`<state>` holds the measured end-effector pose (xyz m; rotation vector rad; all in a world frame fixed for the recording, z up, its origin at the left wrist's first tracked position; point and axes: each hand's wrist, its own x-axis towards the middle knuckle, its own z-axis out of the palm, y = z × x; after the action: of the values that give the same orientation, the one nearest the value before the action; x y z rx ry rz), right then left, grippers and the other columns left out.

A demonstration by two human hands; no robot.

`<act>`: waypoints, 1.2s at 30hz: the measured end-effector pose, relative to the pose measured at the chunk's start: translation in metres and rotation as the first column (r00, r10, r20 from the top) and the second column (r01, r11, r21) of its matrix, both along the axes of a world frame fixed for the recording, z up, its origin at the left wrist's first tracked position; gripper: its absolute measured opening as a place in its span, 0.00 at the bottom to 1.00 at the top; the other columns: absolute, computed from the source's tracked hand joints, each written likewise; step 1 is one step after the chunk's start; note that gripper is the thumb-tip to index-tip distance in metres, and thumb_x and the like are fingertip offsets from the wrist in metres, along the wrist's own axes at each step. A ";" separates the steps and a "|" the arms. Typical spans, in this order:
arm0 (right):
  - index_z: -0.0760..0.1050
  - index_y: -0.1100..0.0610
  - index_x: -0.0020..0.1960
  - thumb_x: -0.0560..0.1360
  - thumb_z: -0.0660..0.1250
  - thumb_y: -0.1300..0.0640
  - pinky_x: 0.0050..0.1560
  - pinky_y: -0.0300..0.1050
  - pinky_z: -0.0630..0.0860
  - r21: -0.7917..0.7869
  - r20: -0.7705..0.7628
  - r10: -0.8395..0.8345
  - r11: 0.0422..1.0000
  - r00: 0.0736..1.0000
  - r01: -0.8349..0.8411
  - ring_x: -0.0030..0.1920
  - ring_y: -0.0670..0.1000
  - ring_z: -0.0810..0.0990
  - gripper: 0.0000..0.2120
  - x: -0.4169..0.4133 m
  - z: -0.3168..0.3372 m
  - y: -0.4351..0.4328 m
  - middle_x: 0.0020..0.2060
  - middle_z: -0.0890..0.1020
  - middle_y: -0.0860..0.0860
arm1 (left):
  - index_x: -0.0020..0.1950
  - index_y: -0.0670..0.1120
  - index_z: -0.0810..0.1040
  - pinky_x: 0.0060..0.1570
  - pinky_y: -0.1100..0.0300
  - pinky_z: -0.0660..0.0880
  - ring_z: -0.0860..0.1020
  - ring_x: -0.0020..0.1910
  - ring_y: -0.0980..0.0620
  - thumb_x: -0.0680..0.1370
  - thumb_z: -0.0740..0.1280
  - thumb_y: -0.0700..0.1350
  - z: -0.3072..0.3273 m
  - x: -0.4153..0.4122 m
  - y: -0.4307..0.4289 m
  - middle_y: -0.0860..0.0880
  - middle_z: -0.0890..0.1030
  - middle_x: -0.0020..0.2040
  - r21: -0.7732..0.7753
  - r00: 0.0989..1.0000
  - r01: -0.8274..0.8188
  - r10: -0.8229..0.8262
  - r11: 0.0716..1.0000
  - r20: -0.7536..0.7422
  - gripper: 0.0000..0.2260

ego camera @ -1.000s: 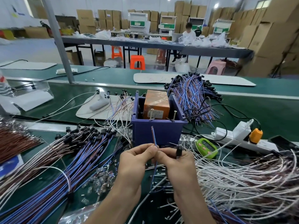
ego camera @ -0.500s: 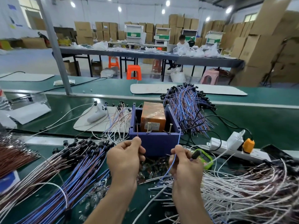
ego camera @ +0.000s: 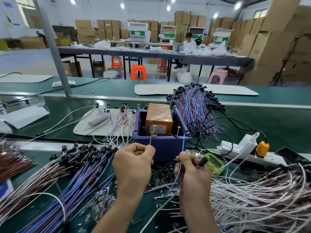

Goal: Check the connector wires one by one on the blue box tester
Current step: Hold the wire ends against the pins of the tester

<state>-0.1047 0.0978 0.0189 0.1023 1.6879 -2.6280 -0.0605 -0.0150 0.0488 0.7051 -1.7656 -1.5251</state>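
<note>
the blue box tester (ego camera: 161, 148) sits right beyond both hands, its near wall just past the knuckles. an orange block (ego camera: 159, 120) fills the inside, and two metal pins stand upright at the near rim: the left pin (ego camera: 153, 131) and the right pin (ego camera: 177, 132).

the left hand (ego camera: 133, 165) pinches a thin brown lead (ego camera: 151, 140) between thumb and forefinger. the lead rises from the pinch with its tip at the base of the left pin; i can't tell if they touch.

the right hand (ego camera: 191, 170) pinches a blue lead (ego camera: 183, 148) the same way. its tip points up beside the right pin, a little apart on the outer side, and its tail drops below the hand. a black connector (ego camera: 202, 161) pokes out from the curled fingers on that hand's outer side.

just beyond the right hand lies a green meter (ego camera: 216, 165). further out on that side i see a white power strip (ego camera: 244, 150) with an orange plug (ego camera: 261, 148), and nearer me a heap of white wires (ego camera: 260, 195). outside the left hand, a long bundle of blue and brown wires (ego camera: 67, 179) fans across the green bench (ego camera: 269, 123). past the tester, beyond the right grip, another blue and brown bundle (ego camera: 195, 105) lies in a pile.
</note>
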 end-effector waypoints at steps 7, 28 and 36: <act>0.81 0.52 0.30 0.79 0.69 0.61 0.22 0.37 0.65 -0.004 -0.012 0.011 1.000 1.000 -0.011 0.23 0.48 0.71 0.19 -0.001 0.000 0.002 0.23 0.74 0.54 | 0.28 0.48 0.81 0.20 0.65 0.63 0.67 0.17 0.56 0.73 0.73 0.40 -0.004 0.000 -0.005 0.49 0.78 0.22 0.015 0.999 0.032 -0.031 0.999 -0.010 0.13; 0.82 0.59 0.34 0.78 0.71 0.61 0.22 0.37 0.65 0.057 0.002 -0.001 0.998 1.000 0.001 0.23 0.47 0.70 0.14 -0.005 0.000 0.002 0.23 0.75 0.53 | 0.32 0.52 0.83 0.26 0.60 0.68 0.71 0.20 0.56 0.73 0.73 0.44 -0.009 -0.002 -0.008 0.50 0.80 0.24 -0.087 0.997 0.081 -0.081 0.993 0.009 0.10; 0.83 0.62 0.36 0.78 0.71 0.62 0.27 0.40 0.68 0.083 -0.014 -0.006 0.997 1.000 0.007 0.24 0.48 0.70 0.12 -0.008 -0.001 0.000 0.23 0.74 0.54 | 0.34 0.53 0.84 0.23 0.64 0.67 0.71 0.19 0.56 0.74 0.73 0.44 -0.011 -0.001 -0.010 0.49 0.80 0.24 -0.114 0.995 0.099 -0.100 0.989 0.001 0.09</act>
<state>-0.1127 0.0982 0.0175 0.0913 1.8046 -2.5684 -0.0615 -0.0253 0.0374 0.5637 -1.8920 -1.4759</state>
